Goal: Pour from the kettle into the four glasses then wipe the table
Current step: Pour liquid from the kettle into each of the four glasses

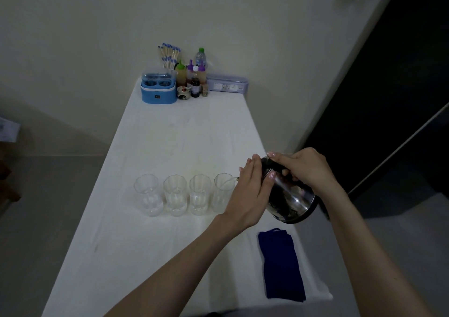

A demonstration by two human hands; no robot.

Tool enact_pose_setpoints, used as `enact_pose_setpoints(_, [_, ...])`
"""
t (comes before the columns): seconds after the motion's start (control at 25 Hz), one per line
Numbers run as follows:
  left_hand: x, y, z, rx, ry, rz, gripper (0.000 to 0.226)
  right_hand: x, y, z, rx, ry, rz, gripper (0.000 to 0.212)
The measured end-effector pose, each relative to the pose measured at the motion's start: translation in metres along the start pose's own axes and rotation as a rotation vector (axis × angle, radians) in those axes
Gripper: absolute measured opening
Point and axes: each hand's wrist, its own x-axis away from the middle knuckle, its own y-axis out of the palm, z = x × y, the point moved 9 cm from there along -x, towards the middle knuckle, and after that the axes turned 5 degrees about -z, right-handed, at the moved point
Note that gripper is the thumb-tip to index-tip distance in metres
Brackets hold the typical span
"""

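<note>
— Steel kettle [289, 195] is tipped over the rightmost glass [222, 192], spout at its rim. The right hand [307, 168] is clamped on the black handle; the left hand [250, 195] lies flat against the kettle's side, fingers straight, not gripping.

— What could go wrong?

— The four glasses stand close together in a row near the front of the white table [170, 134]. A heavier tilt could send water over the rim, or the left hand could nudge that glass into its neighbour.

— And what can't you see?

— The spout is behind the left hand, so the stream is a faint streak at best. Water levels are hard to read in dim light. The blue cloth [281, 265] lies near the table's right edge.
</note>
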Motion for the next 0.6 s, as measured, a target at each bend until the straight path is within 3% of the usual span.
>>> enact_pose_setpoints(0.6, [0.004,-0.007,-0.002,0.000,0.016,-0.033,0.062,0.018,0.003,-0.019,0.016,0.030,0.027,0.054])
